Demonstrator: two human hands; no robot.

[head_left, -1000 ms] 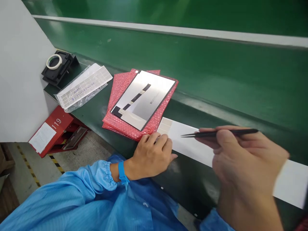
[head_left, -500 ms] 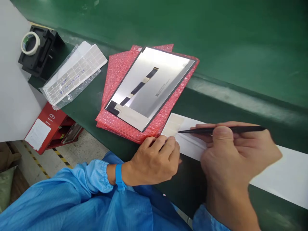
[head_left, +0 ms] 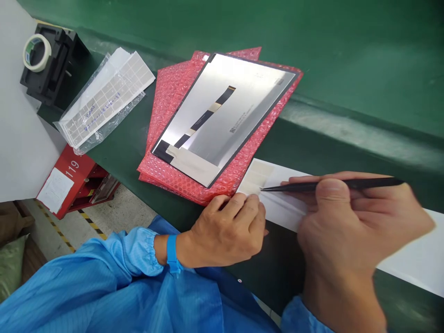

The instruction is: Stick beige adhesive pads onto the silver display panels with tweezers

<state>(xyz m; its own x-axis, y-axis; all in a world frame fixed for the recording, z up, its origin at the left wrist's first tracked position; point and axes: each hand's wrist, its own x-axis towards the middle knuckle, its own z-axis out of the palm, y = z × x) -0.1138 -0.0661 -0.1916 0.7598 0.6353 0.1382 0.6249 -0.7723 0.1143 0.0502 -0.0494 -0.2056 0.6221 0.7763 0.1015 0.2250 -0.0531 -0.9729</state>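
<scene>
While right hand [head_left: 350,226] pinches tweezers [head_left: 333,185], left fingers [head_left: 243,206] press white strip [head_left: 280,203].

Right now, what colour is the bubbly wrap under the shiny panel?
Red-pink bubble wrap, clearest in the head view.

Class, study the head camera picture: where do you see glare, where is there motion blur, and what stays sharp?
Head view: soft glare washes the silver panel and the green belt behind it; the right hand holding the black tweezers is slightly blurred at its outer edge; the left hand and red bubble wrap look sharp.
</scene>
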